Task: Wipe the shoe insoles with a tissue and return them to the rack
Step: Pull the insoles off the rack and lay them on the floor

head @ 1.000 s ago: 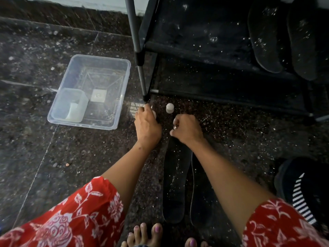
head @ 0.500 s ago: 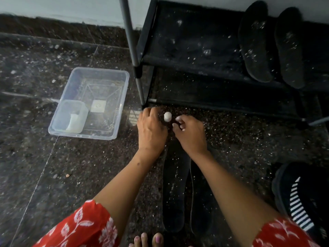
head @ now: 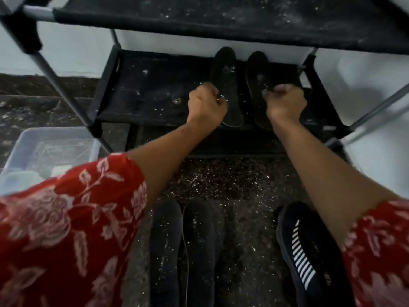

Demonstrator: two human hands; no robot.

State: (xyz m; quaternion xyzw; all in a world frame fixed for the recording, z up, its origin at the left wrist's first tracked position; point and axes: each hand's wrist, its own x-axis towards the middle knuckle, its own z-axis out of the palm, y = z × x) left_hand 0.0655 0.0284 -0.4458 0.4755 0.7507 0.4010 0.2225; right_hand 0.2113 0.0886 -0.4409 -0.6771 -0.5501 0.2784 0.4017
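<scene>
Two black insoles lie side by side on the lower shelf (head: 143, 91) of the black rack, dusted with white specks. My left hand (head: 207, 105) has its fingers curled at the near left edge of the left insole (head: 222, 69). Over the right insole (head: 257, 85) my right hand (head: 285, 103) grips its right side, and a small pale bit shows at the fingertips. Two more speckled insoles (head: 166, 251) (head: 199, 251) lie on the floor between my arms. No tissue is plainly visible.
The rack's upper shelf (head: 221, 18) hangs just above my hands, with grey metal legs (head: 66, 85) on both sides. A clear plastic tub (head: 44, 147) sits on the floor at left. A black shoe with white stripes (head: 309, 262) lies at right. White crumbs cover the floor.
Both hands have left the floor in front of the rack and reached up onto the lower shelf, one on each insole there. The view has tilted up and moved closer.
</scene>
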